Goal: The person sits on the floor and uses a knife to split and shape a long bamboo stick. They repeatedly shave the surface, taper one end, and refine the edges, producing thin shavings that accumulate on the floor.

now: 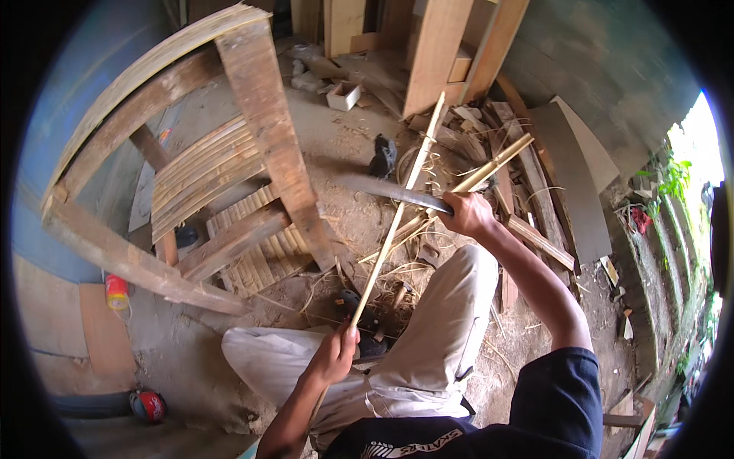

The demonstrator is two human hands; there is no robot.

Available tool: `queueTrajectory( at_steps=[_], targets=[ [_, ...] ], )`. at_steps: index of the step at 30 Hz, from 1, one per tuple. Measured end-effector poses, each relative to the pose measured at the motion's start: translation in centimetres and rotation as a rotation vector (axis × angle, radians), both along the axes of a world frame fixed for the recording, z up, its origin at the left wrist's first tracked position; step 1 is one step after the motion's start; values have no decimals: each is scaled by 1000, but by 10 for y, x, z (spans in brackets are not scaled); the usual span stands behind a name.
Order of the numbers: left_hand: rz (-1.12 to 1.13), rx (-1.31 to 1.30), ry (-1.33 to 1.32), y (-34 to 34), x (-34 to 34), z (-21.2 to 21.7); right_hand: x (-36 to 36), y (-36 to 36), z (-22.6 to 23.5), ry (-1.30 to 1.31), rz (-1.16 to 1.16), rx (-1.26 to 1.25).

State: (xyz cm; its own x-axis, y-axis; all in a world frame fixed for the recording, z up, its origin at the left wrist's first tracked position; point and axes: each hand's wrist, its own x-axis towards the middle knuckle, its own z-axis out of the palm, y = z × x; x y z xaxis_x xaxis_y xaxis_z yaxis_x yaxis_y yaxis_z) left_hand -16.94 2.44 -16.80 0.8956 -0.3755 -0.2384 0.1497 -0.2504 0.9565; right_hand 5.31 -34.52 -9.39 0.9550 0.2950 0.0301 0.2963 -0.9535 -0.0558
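My left hand (335, 356) grips a long thin bamboo strip (397, 222) near its lower end; the strip runs up and away over my knees. My right hand (466, 213) is closed on the handle of a big curved knife (386, 190). The dark blade points left and meets the strip about halfway up. A thicker bamboo stick (495, 164) lies just behind my right hand. I sit with light trousers (428, 344) on, knees apart, above a dirt floor.
A rough wooden frame with bamboo slats (222, 168) stands at the left. Planks and boards (443, 46) lean at the back. Scrap wood and shavings (527, 229) litter the ground at right. A small red can (116, 292) and a red round object (149, 405) sit at lower left.
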Motion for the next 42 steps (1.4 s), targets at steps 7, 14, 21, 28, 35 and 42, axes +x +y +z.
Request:
queueTrajectory(
  at_steps=[7,14,21,28,35,42],
  targets=[
    [53,48,-66,12,-9,-1,34,-24,33,-162,-307,178],
    [-3,58,-155,8,-4,-7,46,-40,40,-352,-571,231],
    [-13,-225,198,-1,4,-18,-4,19,17,-65,-473,792],
    [-162,-233,239,6,3,-19,-14,75,3,142,-480,1127],
    [-71,-348,240,-13,36,-4,-26,102,2,132,-348,1117],
    [16,-357,208,-11,74,21,-52,104,6,-35,-279,872]
  ],
)
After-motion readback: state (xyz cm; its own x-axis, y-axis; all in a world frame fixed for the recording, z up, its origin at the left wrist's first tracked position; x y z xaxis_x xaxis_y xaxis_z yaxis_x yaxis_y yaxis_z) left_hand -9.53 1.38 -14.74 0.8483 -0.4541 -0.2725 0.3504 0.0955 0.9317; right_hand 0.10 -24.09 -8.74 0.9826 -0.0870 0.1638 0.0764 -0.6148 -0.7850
